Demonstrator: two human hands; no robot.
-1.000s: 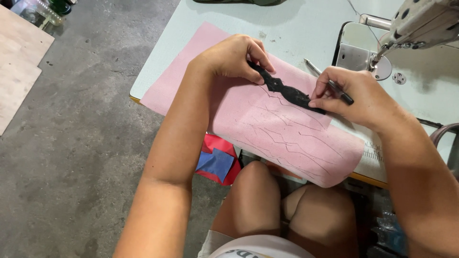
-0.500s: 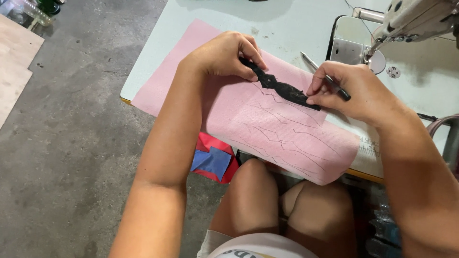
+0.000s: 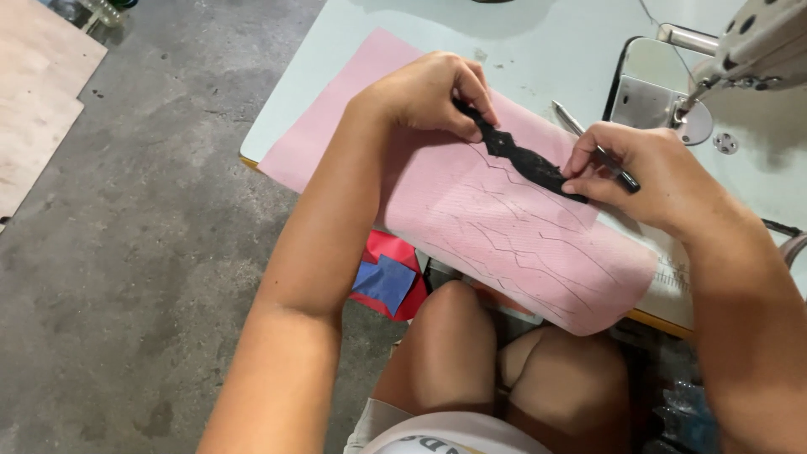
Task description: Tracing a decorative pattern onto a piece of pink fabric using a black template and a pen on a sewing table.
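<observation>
A narrow black shaped strip (image 3: 519, 156) lies stretched across a pink sheet (image 3: 471, 202) marked with drawn zigzag outlines. My left hand (image 3: 429, 92) pinches the strip's far-left end against the sheet. My right hand (image 3: 639, 172) presses the strip's other end down and also grips a dark pen (image 3: 612, 165) between its fingers. The pink sheet lies on a pale table (image 3: 538, 42) and droops over the near edge above my knees.
A sewing machine head (image 3: 756, 42) and its metal plate (image 3: 651, 97) stand at the upper right. Red and blue fabric scraps (image 3: 388, 282) lie under the table. Bare concrete floor (image 3: 126, 252) spreads to the left, with wooden boards (image 3: 38, 92) at the far left.
Both hands and the strip have kept their hold on the pink sheet; only the view has shifted slightly. The strip looks a little straighter along the drawn lines.
</observation>
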